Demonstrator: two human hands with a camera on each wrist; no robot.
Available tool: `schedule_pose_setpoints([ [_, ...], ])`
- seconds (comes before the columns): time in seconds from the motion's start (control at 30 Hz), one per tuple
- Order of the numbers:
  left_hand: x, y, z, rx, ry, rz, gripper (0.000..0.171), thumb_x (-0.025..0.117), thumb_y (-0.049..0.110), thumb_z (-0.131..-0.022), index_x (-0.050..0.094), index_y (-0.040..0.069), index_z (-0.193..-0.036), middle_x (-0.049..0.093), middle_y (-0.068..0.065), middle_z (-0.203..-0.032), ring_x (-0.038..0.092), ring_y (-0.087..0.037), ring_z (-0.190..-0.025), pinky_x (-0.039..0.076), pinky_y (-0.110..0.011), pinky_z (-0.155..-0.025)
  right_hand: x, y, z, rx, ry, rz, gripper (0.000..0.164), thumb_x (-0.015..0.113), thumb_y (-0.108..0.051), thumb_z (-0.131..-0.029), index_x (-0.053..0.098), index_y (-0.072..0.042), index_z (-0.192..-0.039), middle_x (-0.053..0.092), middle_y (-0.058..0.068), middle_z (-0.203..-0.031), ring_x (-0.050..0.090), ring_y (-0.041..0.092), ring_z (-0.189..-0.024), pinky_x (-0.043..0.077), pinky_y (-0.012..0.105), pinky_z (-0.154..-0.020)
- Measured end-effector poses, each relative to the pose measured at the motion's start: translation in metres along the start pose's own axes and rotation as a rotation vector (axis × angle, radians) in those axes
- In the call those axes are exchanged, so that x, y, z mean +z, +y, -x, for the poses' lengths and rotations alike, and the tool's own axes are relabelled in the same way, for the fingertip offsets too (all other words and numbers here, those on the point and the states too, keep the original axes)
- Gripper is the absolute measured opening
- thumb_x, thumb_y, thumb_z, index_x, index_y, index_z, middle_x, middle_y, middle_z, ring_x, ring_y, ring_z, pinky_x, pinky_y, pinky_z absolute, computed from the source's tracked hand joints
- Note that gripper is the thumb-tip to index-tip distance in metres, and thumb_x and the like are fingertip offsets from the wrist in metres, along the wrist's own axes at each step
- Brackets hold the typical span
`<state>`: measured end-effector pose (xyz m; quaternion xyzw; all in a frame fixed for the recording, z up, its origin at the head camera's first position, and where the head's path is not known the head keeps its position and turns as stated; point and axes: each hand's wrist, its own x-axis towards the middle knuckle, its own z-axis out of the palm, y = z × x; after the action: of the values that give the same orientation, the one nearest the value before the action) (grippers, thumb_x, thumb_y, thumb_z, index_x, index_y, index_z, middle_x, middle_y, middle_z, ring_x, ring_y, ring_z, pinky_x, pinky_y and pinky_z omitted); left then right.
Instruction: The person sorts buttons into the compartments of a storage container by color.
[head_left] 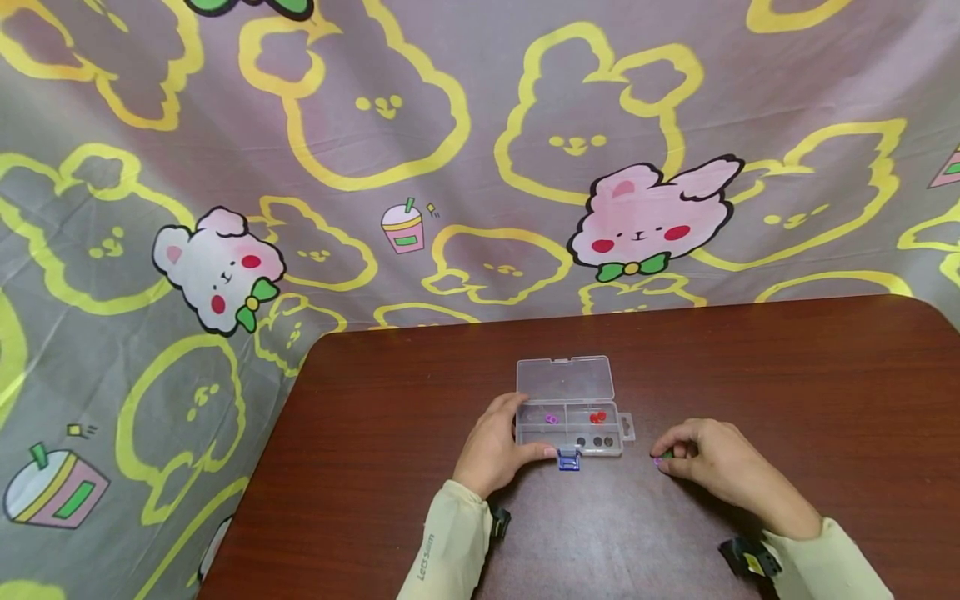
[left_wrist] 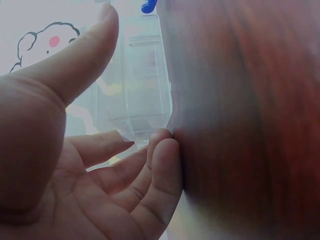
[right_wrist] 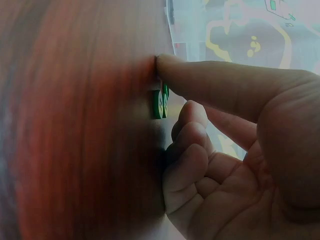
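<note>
A clear plastic compartment box [head_left: 542,433] stands on the table with its lid [head_left: 566,379] raised toward the back. My left hand [head_left: 491,446] holds its left end, the thumb along the front edge by the blue latch [head_left: 568,460]. In the left wrist view the fingers bend about the box's end. Inside lie purple buttons [head_left: 551,419], red buttons [head_left: 597,417] and dark buttons [head_left: 597,442]. Right of the box, my right hand [head_left: 712,458] pinches a small purple button [head_left: 657,461] at the tabletop. Green buttons [right_wrist: 161,104] lie beside the thumb in the right wrist view.
The box's hanging tab [head_left: 627,426] juts out on its right side. Brown wooden tabletop [head_left: 390,433] extends around the box and hands. A patterned cloth [head_left: 480,158] hangs behind the table's back edge and along the left.
</note>
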<state>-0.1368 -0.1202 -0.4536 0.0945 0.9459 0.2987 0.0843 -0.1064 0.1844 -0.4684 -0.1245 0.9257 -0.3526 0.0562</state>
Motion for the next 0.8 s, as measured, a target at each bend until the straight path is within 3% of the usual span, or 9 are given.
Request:
schedule_pose_setpoints([
  [0.8,0.0008,0.0001,0.0001,0.018,0.008,-0.004,0.088,0.086,0.045,-0.077,0.049,0.008,-0.148,0.047,-0.010,-0.151,0.048,-0.030,-0.135,0.043,-0.046,-0.108,-0.0015,-0.0001,0.0000,0.022,-0.020,-0.023,0.012,0.083,-0.013,-0.080,0.072,-0.019,-0.081,0.051,-0.010,-0.070,0.044,0.002,-0.065,0.036,0.024,-0.059],
])
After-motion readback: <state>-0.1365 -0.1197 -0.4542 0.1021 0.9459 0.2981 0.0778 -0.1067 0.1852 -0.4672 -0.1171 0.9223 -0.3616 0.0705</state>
